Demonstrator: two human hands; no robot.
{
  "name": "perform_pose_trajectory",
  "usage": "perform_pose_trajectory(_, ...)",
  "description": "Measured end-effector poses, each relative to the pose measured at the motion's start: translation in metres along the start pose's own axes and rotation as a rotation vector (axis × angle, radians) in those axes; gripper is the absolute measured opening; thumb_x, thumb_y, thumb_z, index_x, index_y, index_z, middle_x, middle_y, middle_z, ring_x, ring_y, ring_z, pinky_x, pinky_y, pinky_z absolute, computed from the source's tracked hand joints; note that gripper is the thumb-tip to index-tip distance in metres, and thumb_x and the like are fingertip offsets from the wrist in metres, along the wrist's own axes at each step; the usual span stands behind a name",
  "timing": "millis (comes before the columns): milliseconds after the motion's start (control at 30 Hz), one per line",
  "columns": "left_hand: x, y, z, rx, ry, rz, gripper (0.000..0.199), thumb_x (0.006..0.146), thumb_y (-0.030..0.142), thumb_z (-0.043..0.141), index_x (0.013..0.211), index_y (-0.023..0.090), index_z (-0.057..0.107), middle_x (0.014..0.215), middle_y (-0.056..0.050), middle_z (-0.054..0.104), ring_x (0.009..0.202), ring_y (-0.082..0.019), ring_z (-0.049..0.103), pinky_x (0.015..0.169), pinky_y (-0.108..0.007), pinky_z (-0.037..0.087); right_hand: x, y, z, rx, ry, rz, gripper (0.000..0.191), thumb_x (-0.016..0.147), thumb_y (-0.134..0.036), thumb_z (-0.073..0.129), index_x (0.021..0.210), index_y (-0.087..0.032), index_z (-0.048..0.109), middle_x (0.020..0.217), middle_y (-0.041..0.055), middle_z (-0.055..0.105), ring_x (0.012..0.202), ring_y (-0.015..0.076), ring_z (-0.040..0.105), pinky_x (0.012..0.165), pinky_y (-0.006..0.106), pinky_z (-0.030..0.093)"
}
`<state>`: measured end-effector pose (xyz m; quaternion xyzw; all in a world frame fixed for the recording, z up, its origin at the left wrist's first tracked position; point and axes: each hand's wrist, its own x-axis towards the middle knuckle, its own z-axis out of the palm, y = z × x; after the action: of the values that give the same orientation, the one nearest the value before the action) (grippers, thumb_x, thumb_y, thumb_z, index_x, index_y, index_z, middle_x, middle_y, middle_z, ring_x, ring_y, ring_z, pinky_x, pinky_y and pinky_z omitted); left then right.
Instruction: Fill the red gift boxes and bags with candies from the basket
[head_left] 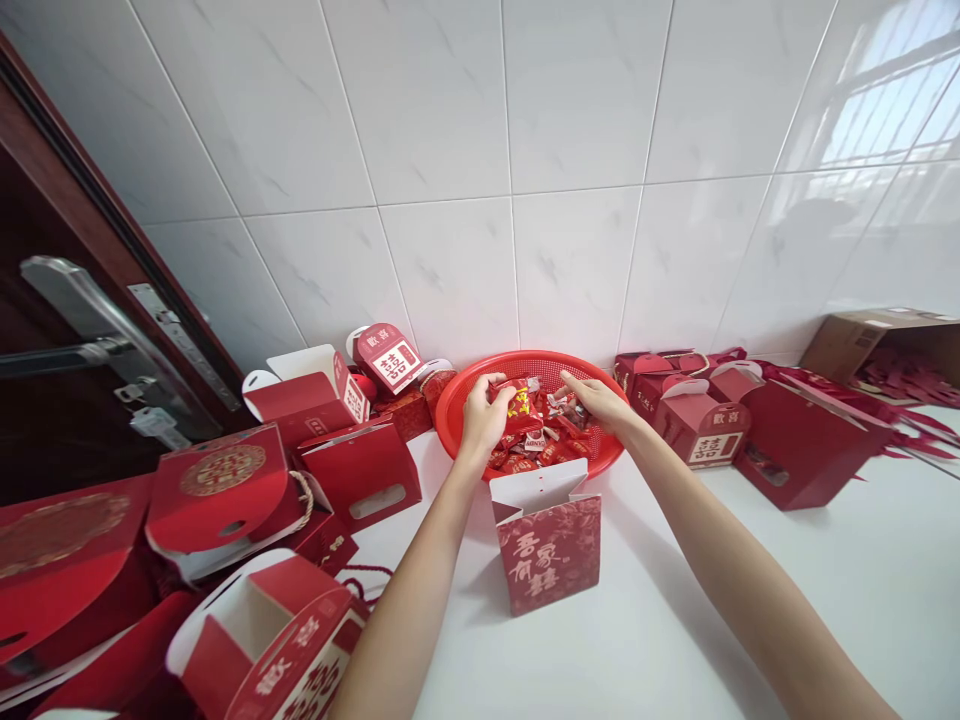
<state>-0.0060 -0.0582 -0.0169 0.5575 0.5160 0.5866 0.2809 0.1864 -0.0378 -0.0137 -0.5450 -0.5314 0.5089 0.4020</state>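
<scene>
A red perforated plastic basket filled with wrapped candies sits against the tiled wall. My left hand is over its left side, closed on a red candy packet with yellow printing. At the basket's right side is my right hand, its fingers stretched toward the candies and apart, with nothing plainly held. In front of the basket, between my forearms, an open-topped dark red gift box with white characters stands upright on the white table. Its inner bottom is hidden from view.
Red gift boxes crowd the left side, including an open one near my left forearm. More red boxes stand at right, beside a large red bag. A cardboard box lies far right; a dark door is far left.
</scene>
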Motion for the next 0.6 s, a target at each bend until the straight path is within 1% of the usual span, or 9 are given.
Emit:
perform_pose_trajectory(67, -0.001, -0.001, 0.0, 0.032, -0.014, 0.012, 0.023, 0.08, 0.021, 0.062, 0.103, 0.02, 0.065, 0.117, -0.006, 0.071, 0.111, -0.023, 0.063, 0.101, -0.037, 0.045, -0.002, -0.001, -0.001, 0.066, -0.059, 0.004, 0.04, 0.087, -0.055, 0.065, 0.078, -0.016, 0.066, 0.056, -0.0021, 0.055, 0.047, 0.0099, 0.049, 0.044, 0.023, 0.041)
perform_pose_trajectory(100, -0.001, -0.001, 0.0, 0.046, -0.023, 0.026, 0.027, 0.08, 0.021, 0.063, 0.107, 0.021, 0.065, 0.121, -0.007, 0.069, 0.115, -0.024, 0.062, 0.103, -0.038, 0.044, -0.002, -0.001, -0.001, 0.103, -0.114, -0.004, 0.034, 0.082, -0.049, 0.073, 0.077, -0.016, 0.067, 0.061, -0.0012, 0.059, 0.051, 0.0103, 0.053, 0.048, 0.023, 0.046)
perform_pose_trajectory(167, -0.002, -0.002, 0.0, 0.06, -0.039, 0.063, 0.032, 0.081, 0.02, 0.063, 0.113, 0.021, 0.064, 0.129, -0.007, 0.067, 0.122, -0.024, 0.059, 0.109, -0.039, 0.04, -0.003, 0.0, -0.003, 0.177, -0.235, -0.031, 0.025, 0.07, -0.033, 0.085, 0.077, -0.016, 0.068, 0.072, 0.001, 0.066, 0.064, 0.0121, 0.062, 0.06, 0.024, 0.055)
perform_pose_trajectory(200, -0.002, -0.002, 0.0, 0.061, -0.043, 0.08, 0.033, 0.082, 0.019, 0.063, 0.115, 0.022, 0.064, 0.131, -0.007, 0.066, 0.124, -0.024, 0.058, 0.111, -0.039, 0.038, -0.004, 0.001, -0.004, 0.21, -0.276, -0.049, 0.024, 0.065, -0.025, 0.087, 0.078, -0.015, 0.069, 0.076, 0.0018, 0.068, 0.071, 0.0132, 0.065, 0.068, 0.025, 0.058)
perform_pose_trajectory(267, -0.002, -0.001, 0.0, 0.06, -0.036, 0.094, 0.032, 0.082, 0.018, 0.062, 0.114, 0.023, 0.065, 0.13, -0.006, 0.067, 0.126, -0.024, 0.057, 0.111, -0.038, 0.038, -0.003, 0.003, -0.005, 0.254, -0.295, -0.084, 0.026, 0.059, -0.015, 0.087, 0.079, -0.015, 0.07, 0.078, 0.0021, 0.07, 0.078, 0.0148, 0.068, 0.078, 0.028, 0.059)
perform_pose_trajectory(333, -0.002, 0.0, -0.001, 0.062, -0.015, 0.092, 0.032, 0.082, 0.017, 0.062, 0.113, 0.023, 0.066, 0.128, -0.006, 0.068, 0.125, -0.024, 0.058, 0.11, -0.037, 0.04, -0.002, 0.006, -0.006, 0.257, -0.26, -0.118, 0.028, 0.056, -0.01, 0.085, 0.08, -0.016, 0.071, 0.076, 0.0013, 0.07, 0.075, 0.0145, 0.069, 0.078, 0.029, 0.059)
perform_pose_trajectory(467, -0.001, 0.002, -0.002, 0.075, 0.029, 0.064, 0.03, 0.083, 0.018, 0.062, 0.112, 0.023, 0.066, 0.126, -0.005, 0.069, 0.123, -0.023, 0.059, 0.106, -0.036, 0.043, 0.001, 0.01, -0.007, 0.167, -0.202, -0.188, 0.027, 0.053, -0.009, 0.078, 0.079, -0.017, 0.071, 0.072, 0.0009, 0.07, 0.066, 0.0141, 0.065, 0.068, 0.029, 0.058)
perform_pose_trajectory(533, -0.001, 0.003, -0.002, 0.083, 0.055, 0.037, 0.03, 0.083, 0.019, 0.062, 0.112, 0.023, 0.065, 0.127, -0.005, 0.068, 0.122, -0.023, 0.059, 0.106, -0.035, 0.044, 0.002, 0.01, -0.007, 0.082, -0.234, -0.242, 0.024, 0.053, -0.013, 0.075, 0.077, -0.017, 0.07, 0.072, 0.0011, 0.07, 0.066, 0.0147, 0.064, 0.065, 0.028, 0.056)
perform_pose_trajectory(600, -0.001, 0.002, -0.003, 0.076, 0.086, 0.017, 0.031, 0.083, 0.02, 0.063, 0.113, 0.023, 0.064, 0.128, -0.006, 0.067, 0.122, -0.024, 0.059, 0.106, -0.036, 0.044, 0.003, 0.01, -0.005, -0.075, -0.35, -0.311, 0.021, 0.056, -0.017, 0.072, 0.078, -0.016, 0.071, 0.076, 0.0019, 0.071, 0.069, 0.0158, 0.064, 0.067, 0.028, 0.054)
